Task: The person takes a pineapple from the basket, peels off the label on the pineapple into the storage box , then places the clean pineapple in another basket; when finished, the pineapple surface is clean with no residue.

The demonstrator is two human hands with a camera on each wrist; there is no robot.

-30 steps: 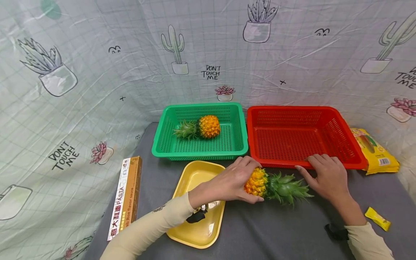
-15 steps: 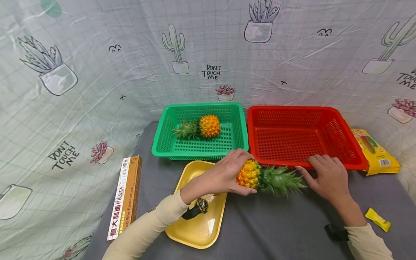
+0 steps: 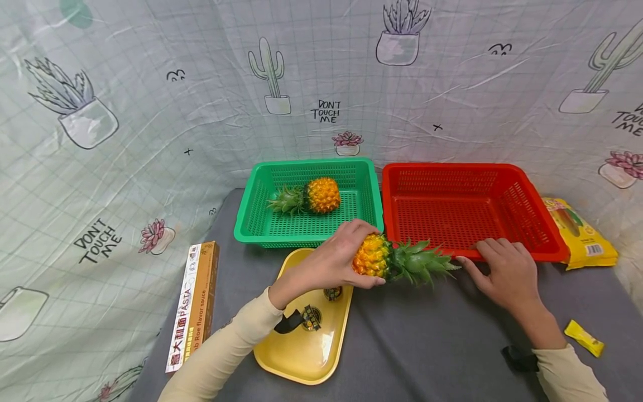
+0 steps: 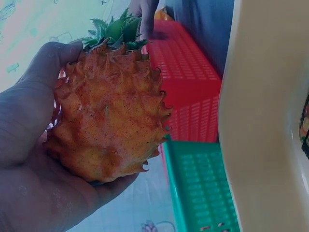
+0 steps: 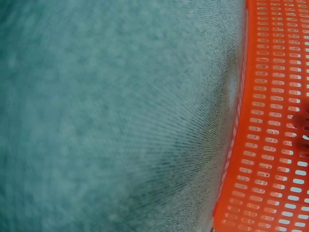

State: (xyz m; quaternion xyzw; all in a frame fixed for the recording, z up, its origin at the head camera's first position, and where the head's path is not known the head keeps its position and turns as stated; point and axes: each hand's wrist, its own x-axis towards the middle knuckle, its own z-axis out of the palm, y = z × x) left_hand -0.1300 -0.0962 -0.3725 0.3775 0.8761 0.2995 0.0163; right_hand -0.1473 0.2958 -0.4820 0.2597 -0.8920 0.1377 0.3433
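Note:
My left hand (image 3: 339, 254) grips a small orange-yellow pineapple (image 3: 372, 258) by its body, thumb on the near side, with its green crown pointing right. In the left wrist view the pineapple (image 4: 106, 111) fills the hand, its knobbly skin facing the camera. It is held over the gap between the yellow tray (image 3: 268, 357) and the baskets. My right hand (image 3: 507, 273) holds the near rim of the red basket (image 3: 427, 252), fingers bent over it and thumb in front. A second pineapple (image 3: 323, 195) lies in the green basket (image 3: 241, 229).
A pasta box (image 3: 193, 304) lies at the left of the grey cloth (image 3: 417, 352). Beside the red basket is a yellow packet (image 3: 585, 240), and a small yellow wrapped item (image 3: 584, 338) lies at the right. A patterned curtain (image 3: 321, 67) hangs behind.
My left hand has moved left and away from me with the pineapple, which now overlaps the baskets' near rims in view. The right hand has stayed at the red basket's rim.

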